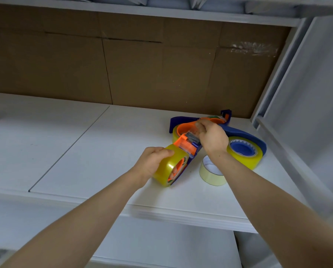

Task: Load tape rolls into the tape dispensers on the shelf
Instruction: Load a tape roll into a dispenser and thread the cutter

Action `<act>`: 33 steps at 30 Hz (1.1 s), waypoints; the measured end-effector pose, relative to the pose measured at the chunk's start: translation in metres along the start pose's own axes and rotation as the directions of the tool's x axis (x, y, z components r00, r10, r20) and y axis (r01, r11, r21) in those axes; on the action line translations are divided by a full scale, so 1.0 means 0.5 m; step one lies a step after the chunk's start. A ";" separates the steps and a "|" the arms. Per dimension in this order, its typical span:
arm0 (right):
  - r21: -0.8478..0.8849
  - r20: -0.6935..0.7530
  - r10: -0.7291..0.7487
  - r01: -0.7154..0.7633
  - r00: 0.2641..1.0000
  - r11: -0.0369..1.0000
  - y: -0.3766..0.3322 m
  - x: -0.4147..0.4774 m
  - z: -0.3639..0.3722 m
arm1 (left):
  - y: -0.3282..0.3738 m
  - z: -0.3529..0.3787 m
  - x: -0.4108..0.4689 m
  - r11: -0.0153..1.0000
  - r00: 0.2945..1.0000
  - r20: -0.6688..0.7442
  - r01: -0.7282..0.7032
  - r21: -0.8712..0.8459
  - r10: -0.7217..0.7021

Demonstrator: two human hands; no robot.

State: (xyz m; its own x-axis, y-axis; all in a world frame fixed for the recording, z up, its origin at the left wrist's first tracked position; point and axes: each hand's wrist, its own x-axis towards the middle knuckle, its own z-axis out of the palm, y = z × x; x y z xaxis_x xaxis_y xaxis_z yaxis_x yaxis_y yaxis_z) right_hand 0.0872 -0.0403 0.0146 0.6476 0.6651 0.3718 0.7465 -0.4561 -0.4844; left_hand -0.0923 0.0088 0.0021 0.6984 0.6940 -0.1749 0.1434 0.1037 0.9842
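Note:
On the white shelf [103, 147] lies an orange and blue tape dispenser [186, 146], with a yellowish clear tape roll [169, 167] mounted on its near end. My left hand [152, 161] grips that roll from the left. My right hand [212, 136] pinches the dispenser near its grey cutter end. A blue dispenser [244, 136] carrying a yellow roll [244, 153] lies to the right, partly under my right hand. Another orange dispenser [185, 128] sits behind. A loose pale tape roll [212, 173] lies flat beside my right wrist.
Brown cardboard [142, 64] lines the back of the shelf. A grey metal upright [277, 74] and a translucent sheet bound the right side. A seam [69, 147] runs across the shelf board on the left. Another shelf board sits above.

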 end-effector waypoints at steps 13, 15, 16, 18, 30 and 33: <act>0.006 -0.122 -0.001 0.002 0.993 1.000 0.006 0.014 -0.012 | -0.002 0.019 0.014 0.994 0.982 -0.181 -0.032 0.104 0.050; 0.032 -0.073 0.037 -0.035 0.997 0.999 0.017 0.024 -0.011 | -0.001 0.024 0.012 0.990 0.982 -0.176 -0.046 0.134 0.070; 0.050 -0.051 0.054 -0.051 0.997 0.997 0.019 0.026 -0.011 | -0.001 0.025 0.009 0.990 0.982 -0.174 -0.048 0.131 0.071; 0.063 -0.036 0.074 -0.072 0.997 0.995 0.017 0.027 -0.010 | -0.002 0.023 0.010 0.994 0.982 -0.180 -0.036 0.100 0.054; 0.391 0.576 0.423 -0.690 0.699 0.609 0.007 0.025 0.012 | -0.033 0.010 0.003 0.995 0.961 -0.273 -0.067 -0.071 0.045; 0.419 0.737 0.382 -0.820 0.558 0.390 -0.002 0.013 0.016 | -0.039 0.003 -0.001 0.993 0.954 -0.296 -0.075 -0.091 0.045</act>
State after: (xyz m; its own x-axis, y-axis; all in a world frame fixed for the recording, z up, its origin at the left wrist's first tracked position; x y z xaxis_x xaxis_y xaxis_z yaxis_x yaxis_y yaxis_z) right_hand 0.0896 -0.0309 0.0112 0.5341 0.6323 -0.5611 -0.3037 -0.4759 -0.8254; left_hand -0.0946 0.0051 -0.0172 0.4649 0.8779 -0.1143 0.0260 0.1155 0.9930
